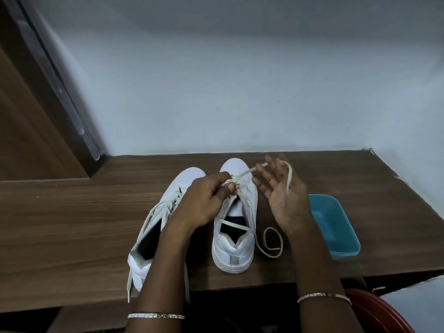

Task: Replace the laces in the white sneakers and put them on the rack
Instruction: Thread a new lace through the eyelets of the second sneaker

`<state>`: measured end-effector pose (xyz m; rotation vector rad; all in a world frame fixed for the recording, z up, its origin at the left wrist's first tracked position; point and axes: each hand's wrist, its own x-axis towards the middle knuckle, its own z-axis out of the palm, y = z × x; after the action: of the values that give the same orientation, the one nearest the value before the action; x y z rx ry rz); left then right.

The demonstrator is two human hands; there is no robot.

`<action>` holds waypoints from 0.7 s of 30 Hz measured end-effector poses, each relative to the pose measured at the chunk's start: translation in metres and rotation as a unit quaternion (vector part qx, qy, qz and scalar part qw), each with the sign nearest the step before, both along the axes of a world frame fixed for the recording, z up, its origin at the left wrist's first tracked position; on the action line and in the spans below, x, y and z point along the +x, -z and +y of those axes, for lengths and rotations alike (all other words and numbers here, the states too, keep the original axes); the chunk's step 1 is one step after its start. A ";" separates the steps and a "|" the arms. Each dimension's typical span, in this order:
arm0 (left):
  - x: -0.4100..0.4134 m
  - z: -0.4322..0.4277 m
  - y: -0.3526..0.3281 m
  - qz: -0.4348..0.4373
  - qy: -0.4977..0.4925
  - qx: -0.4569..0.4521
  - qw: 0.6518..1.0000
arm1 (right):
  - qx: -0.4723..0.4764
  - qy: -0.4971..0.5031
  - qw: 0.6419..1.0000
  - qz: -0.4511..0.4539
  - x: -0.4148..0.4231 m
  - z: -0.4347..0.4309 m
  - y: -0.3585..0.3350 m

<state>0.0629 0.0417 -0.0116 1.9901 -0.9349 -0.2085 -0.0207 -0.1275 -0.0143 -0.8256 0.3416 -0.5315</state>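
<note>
Here, lace (242,174) in left hand (206,200).

Looks like a room at home: wood-grain counter (72,212) against plain pale wall (240,80), wooden door (21,121) at left.

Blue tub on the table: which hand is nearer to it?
Right. The right hand is raised just left of the blue tub; the left hand is farther away, pinching the lace above a white sneaker.
</note>
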 end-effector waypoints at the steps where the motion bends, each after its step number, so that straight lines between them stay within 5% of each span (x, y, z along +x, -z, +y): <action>1: 0.000 0.000 0.000 0.022 -0.001 -0.006 1.000 | -0.004 0.004 1.000 0.007 0.001 0.001 0.000; 9: -0.003 -0.006 0.000 0.106 -0.067 -0.025 0.992 | -0.293 0.053 0.927 0.227 0.005 0.000 0.012; 12: -0.006 -0.010 -0.002 0.135 -0.096 -0.041 0.985 | -0.376 0.090 0.899 0.205 0.003 0.002 0.010; 14: -0.008 -0.012 -0.001 0.154 -0.118 -0.056 0.979 | -0.448 0.029 0.879 0.160 0.001 0.004 0.008; 19: -0.009 -0.015 -0.001 0.197 -0.143 -0.079 0.967 | -0.632 -0.058 0.749 0.191 -0.001 0.010 0.016; 21: -0.010 -0.014 -0.002 0.214 -0.152 -0.073 0.962 | -0.649 -0.057 0.736 0.187 0.001 0.012 0.019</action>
<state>0.0533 0.0274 -0.0096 1.8203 -0.3524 -0.3673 -0.0197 -0.1154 -0.0333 -2.3385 0.2453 -0.4347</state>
